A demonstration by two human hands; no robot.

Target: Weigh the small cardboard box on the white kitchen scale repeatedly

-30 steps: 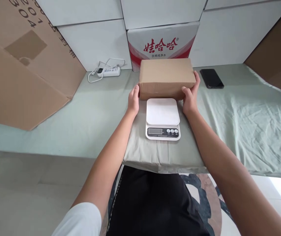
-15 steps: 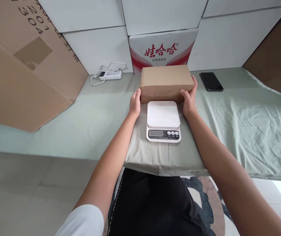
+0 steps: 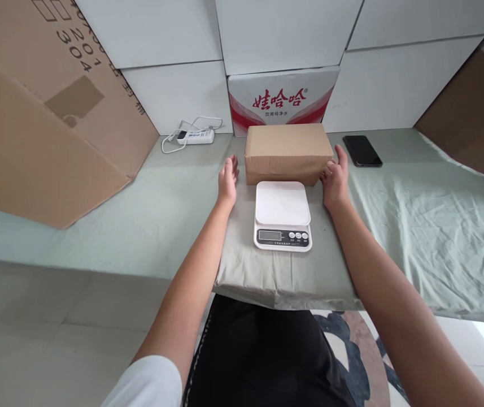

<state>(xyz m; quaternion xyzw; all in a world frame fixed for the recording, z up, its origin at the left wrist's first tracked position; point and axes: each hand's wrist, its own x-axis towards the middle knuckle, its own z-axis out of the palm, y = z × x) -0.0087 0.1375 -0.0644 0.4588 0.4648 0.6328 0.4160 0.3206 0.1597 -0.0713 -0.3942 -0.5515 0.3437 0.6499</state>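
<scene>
A closed brown cardboard box [image 3: 289,155] rests on the cloth-covered table, just behind a white kitchen scale [image 3: 283,216]. The scale's platform is bare and its small display looks blank. Left of the box, my left hand [image 3: 227,180] is open, its palm turned inward and a gap between it and the cardboard. My right hand [image 3: 335,175] is at the box's right front corner, fingers apart, holding nothing; whether a fingertip still touches the cardboard I cannot tell.
A white carton with red lettering [image 3: 284,99] stands behind the box. A phone [image 3: 362,151] lies to the right, and a white power strip with a cable [image 3: 196,137] to the left. Large cardboard sheets [image 3: 51,164] flank the table; its front edge is near me.
Both hands have let go of the cardboard box and moved outward from its sides. The box stays behind the scale. The view has tilted slightly upward.
</scene>
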